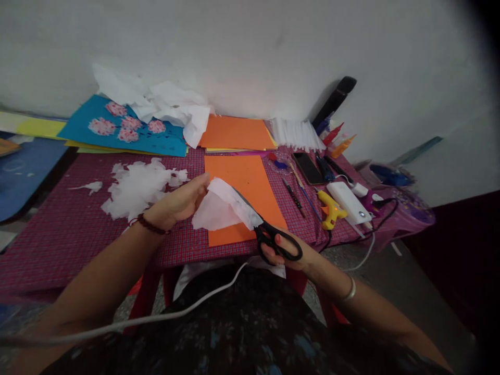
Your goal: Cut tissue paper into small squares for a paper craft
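Note:
A piece of thin white tissue paper (214,208) is pinched in the fingers of my left hand (187,198), held up over an orange sheet of card (250,182). My right hand (291,252) grips a pair of black-handled scissors (269,234), thumb and fingers through the loops. The scissor blades point up and left along the tissue, which lies against them and partly covers them. To the left of my left hand lies a loose heap of torn or cut white tissue pieces (135,187).
A yellow glue gun (331,209), a white power bank (349,203), a dark phone (308,167) and a brush (304,190) lie at the right. Behind are a blue painted sheet (78,125), crumpled tissue (164,101) and more orange card (236,133). A white cable (183,311) crosses in front of me.

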Demonstrator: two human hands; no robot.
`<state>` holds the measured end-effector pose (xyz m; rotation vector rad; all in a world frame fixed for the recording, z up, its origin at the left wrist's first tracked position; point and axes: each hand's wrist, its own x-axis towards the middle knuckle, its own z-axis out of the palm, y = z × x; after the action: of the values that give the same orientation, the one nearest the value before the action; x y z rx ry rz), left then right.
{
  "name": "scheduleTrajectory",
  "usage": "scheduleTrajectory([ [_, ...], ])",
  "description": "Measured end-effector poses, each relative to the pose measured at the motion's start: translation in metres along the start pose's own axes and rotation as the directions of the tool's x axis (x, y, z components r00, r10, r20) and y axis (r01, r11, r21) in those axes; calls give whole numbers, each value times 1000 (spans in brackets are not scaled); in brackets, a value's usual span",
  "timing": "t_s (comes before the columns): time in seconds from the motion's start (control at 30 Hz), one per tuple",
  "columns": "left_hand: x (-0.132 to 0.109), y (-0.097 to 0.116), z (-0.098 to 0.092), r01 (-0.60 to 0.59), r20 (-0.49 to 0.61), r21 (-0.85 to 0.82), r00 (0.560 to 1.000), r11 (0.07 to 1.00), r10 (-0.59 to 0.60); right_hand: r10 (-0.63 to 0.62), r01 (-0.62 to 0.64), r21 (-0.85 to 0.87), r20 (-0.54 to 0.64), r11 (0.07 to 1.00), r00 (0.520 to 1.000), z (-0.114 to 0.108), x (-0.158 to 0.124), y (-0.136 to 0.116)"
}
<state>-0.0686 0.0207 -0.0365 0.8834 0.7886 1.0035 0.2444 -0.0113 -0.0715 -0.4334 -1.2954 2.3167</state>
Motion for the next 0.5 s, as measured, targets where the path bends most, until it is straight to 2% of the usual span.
scheduleTrajectory([
  [0.23,-4,3,4,164,-7,208,986,964,-166,1,-2,-20,-34,1000,999,-1,-2,-5],
  [0.5,-4,9,10,179,-157,244,977,953,-143,52,-61,-130,-74,990,996,-4,-9,-6],
])
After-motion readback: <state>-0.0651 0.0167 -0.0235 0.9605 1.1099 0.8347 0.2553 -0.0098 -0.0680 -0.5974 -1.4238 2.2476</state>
